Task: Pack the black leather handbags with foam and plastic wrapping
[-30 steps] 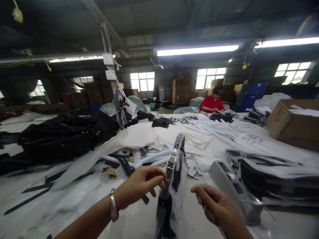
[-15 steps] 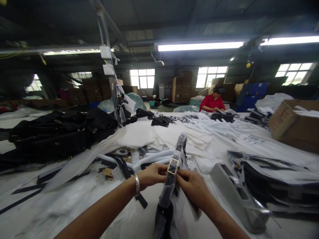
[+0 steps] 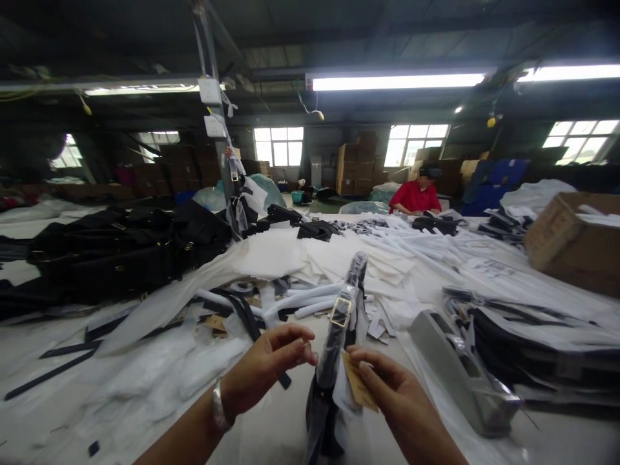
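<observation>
Upright in front of me stands a black bag (image 3: 320,413) whose handle (image 3: 356,274) is wrapped in clear plastic film. A gold buckle (image 3: 341,311) sits on its strap. My right hand (image 3: 394,387) pinches a brown card tag (image 3: 361,386) beside the strap, with a piece of white material hanging next to it. Just left of the strap, my left hand (image 3: 276,355) has loosely curved fingers with nothing visible in them. It wears a silver bracelet (image 3: 219,405). The lower part of the bag runs out of view.
A grey tape dispenser (image 3: 465,374) stands at right, near black bags in plastic (image 3: 537,349). White sheets (image 3: 271,252) and tubes cover the middle. Black bags (image 3: 106,258) are piled at left beside a metal post (image 3: 225,168). A carton (image 3: 571,239) and a red-sleeved person (image 3: 414,196) are farther back.
My left hand has come off the strap and moved left and down. The brown tag now shows in my right hand, which has moved slightly lower and right.
</observation>
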Motion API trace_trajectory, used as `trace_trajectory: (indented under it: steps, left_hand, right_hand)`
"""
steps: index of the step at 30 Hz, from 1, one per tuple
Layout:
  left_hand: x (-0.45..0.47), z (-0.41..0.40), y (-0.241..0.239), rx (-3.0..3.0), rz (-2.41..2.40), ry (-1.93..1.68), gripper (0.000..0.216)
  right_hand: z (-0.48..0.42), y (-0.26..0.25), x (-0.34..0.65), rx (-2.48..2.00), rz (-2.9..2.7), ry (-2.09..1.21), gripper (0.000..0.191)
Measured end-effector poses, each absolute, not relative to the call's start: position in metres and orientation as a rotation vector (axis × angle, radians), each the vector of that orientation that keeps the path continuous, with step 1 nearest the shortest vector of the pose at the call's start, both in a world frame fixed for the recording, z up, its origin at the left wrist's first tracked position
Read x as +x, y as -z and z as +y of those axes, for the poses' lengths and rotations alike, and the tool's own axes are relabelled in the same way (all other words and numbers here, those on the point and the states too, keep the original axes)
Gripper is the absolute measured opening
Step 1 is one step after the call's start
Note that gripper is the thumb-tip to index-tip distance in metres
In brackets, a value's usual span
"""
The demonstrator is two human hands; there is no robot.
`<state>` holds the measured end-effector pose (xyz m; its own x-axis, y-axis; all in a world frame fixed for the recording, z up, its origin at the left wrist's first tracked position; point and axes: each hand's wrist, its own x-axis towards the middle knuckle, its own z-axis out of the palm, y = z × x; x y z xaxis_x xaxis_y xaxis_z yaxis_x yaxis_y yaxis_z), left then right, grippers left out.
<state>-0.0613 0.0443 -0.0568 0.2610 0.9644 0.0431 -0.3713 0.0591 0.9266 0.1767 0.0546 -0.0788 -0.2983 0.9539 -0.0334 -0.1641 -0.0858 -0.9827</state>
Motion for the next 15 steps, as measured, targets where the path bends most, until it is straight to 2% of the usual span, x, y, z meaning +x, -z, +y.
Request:
trace_trajectory:
  steps: [3, 6, 10, 15]
  left_hand:
    - [-0.052, 0.035, 0.058, 1.070, 0.736, -1.241, 0.028]
    - [-0.047, 0.030, 0.058, 1.142, 0.796, -1.286, 0.041]
    - [-0.043, 0.029, 0.059, 1.265, 0.864, -1.283, 0.047]
    - [-0.038, 0.031, 0.059, 1.374, 0.925, -1.318, 0.044]
  right_hand:
    - [0.045, 0.083, 0.175, -0.826, -1.190, -1.583, 0.032]
    - [0.041, 0.081, 0.173, -0.707, -1.298, -1.525, 0.037]
    - [0.046, 0.079, 0.169, -0.801, -1.646, -1.058, 0.031]
    - [0.057, 0.073, 0.165, -0.800, -1.832, -0.547, 0.031]
